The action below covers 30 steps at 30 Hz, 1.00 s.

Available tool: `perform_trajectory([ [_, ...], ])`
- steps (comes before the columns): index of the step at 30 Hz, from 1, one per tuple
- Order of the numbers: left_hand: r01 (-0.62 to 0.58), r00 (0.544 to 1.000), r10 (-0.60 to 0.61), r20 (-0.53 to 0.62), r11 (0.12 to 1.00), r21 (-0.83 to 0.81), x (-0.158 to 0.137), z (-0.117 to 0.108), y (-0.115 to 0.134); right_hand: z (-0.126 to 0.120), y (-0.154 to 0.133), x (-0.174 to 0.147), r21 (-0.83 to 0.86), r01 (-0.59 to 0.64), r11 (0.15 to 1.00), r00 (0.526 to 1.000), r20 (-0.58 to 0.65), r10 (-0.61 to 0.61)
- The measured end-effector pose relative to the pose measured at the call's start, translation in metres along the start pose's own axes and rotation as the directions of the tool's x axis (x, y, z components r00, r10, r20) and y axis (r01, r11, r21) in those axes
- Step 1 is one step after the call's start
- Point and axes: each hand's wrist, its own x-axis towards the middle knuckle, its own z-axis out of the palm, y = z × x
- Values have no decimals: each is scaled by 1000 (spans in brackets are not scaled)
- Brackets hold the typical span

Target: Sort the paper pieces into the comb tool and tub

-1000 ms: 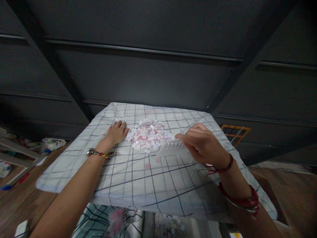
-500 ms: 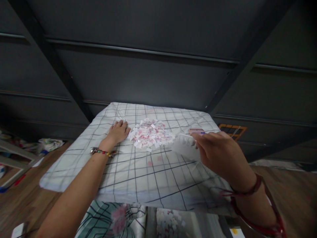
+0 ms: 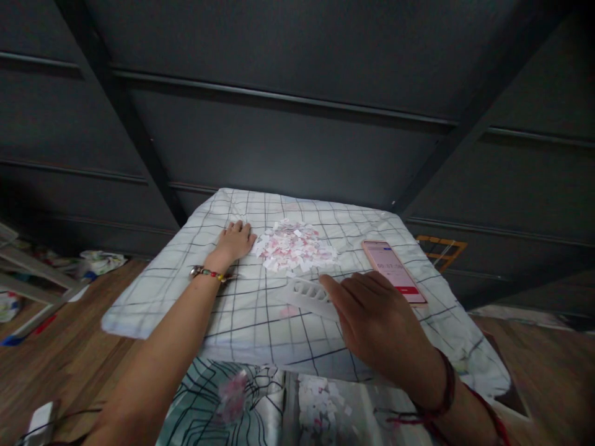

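Note:
A heap of small white and pink paper-like pieces [image 3: 297,248] lies on a table under a white checked cloth [image 3: 260,322]. My left hand [image 3: 235,240] rests flat, palm down, at the heap's left edge, fingers slightly spread. Near the heap's front edge, my right hand [image 3: 367,306] grips a flat white slotted plastic piece [image 3: 309,296] by its right end. The piece has a row of oval openings, and its gripped end is hidden under my fingers. Faint pink pieces [image 3: 289,311] show on the cloth just in front of it.
A phone with a lit screen [image 3: 393,272] lies right of the heap, just beyond my right hand. Below the table's front edge are a clear container [image 3: 356,409] with similar pieces and a green patterned cloth [image 3: 199,402]. A dark panelled wall [image 3: 288,142] stands behind.
My right hand has moved left and toward me with the white slotted piece, uncovering the phone. My left hand stays flat beside the heap. The view has shifted slightly.

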Motion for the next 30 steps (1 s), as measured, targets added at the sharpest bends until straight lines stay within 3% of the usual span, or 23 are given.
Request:
perform_trajectory([
  [8, 9, 1000, -8, 24, 999, -31, -2, -4, 3, -10, 11, -14, -226, -65, 972, 997, 25, 73],
  [18, -18, 1000, 18, 7, 1000, -24, -8, -8, 4, -4, -19, -4, -26, -38, 999, 999, -10, 38],
  [21, -25, 999, 25, 20, 999, -32, -10, -10, 5, -9, -5, -8, -80, -51, 996, 999, -1, 51],
  [26, -10, 1000, 11, 27, 999, -31, -8, -9, 5, -9, 41, -28, -324, -123, 938, 990, 27, 139],
  [30, -8, 1000, 8, 9, 1000, -26, -5, -5, 4, -2, 52, -38, -355, -119, 927, 985, 76, 156],
])
